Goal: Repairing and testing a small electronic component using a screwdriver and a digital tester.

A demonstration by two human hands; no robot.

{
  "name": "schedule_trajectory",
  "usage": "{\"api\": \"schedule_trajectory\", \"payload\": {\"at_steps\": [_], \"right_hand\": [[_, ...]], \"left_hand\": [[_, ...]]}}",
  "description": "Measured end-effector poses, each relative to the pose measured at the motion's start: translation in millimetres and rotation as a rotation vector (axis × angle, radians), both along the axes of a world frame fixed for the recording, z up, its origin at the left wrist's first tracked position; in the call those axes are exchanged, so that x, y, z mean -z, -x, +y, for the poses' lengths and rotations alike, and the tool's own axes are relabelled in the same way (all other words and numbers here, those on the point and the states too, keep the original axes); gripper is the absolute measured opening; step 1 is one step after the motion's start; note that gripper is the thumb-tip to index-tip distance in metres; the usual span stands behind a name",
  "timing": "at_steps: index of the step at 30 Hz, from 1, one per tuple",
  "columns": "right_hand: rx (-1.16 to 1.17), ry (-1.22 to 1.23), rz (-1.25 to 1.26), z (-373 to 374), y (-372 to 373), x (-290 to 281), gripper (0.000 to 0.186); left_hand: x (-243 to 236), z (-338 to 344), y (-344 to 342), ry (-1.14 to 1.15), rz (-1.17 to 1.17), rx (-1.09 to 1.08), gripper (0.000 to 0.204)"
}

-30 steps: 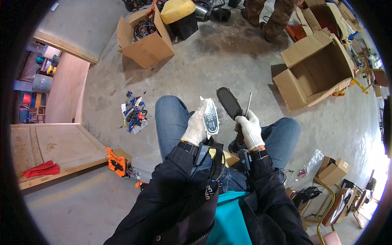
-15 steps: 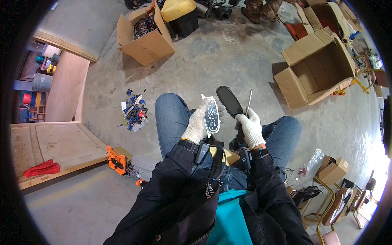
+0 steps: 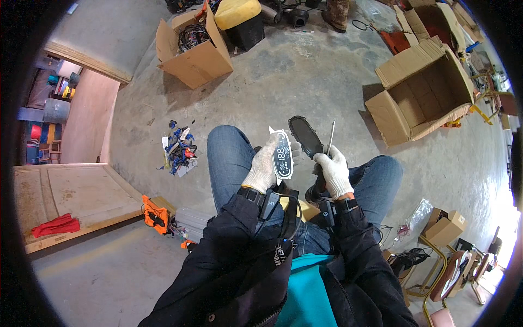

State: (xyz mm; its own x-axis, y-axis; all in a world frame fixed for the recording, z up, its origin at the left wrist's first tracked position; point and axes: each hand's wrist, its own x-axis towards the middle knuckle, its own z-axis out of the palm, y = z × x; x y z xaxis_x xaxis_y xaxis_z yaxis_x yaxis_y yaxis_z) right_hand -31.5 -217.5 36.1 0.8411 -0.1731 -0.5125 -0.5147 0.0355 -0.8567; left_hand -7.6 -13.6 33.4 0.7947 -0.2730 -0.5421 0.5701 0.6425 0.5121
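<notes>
My left hand [image 3: 261, 168], in a white work glove, is closed around a long, rounded digital display panel [image 3: 283, 157]. Its dark face carries pale segments, and its white rim has pointed tabs at the ends. Beside it, my gloved right hand [image 3: 336, 175] grips a dark oval cover [image 3: 306, 136] with small lugs along its edge. A thin metal shaft, apparently a screwdriver [image 3: 332, 133], points up from the same hand; its handle is mostly hidden by the fingers. Cover and display are apart, both above the floor between my knees.
Beyond my left knee lies a pile of small mixed scraps [image 3: 181, 148]. A cardboard box of cables [image 3: 204, 65] stands at the far left, next to a yellow-topped black bin [image 3: 244, 32]. An open carton [image 3: 406, 117] is at far right. Another person's boot [image 3: 336, 15] shows at the top edge.
Both hands keep nearly the same pose, with the display, cover and metal shaft held. At the top edge, the other person's feet have shifted; one boot now shows where two did.
</notes>
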Motion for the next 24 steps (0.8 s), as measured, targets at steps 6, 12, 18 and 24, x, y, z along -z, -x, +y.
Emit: {"api": "schedule_trajectory", "payload": {"at_steps": [6,12,18,24], "right_hand": [[-0.001,-0.004,0.015,0,0,0,0.03],[0.003,-0.046,0.012,1,0,1,0.03],[-0.015,0.001,0.012,-4,3,1,0.026],[-0.02,0.049,0.005,0,2,1,0.019]], "left_hand": [[-6,-1,1,-0.04,-0.01,0.018,0.054],[-5,0,2,-0.067,-0.033,0.028,0.055],[3,-2,4,-0.138,-0.011,0.046,0.051],[1,0,2,-0.101,0.052,0.043,0.047]]}}
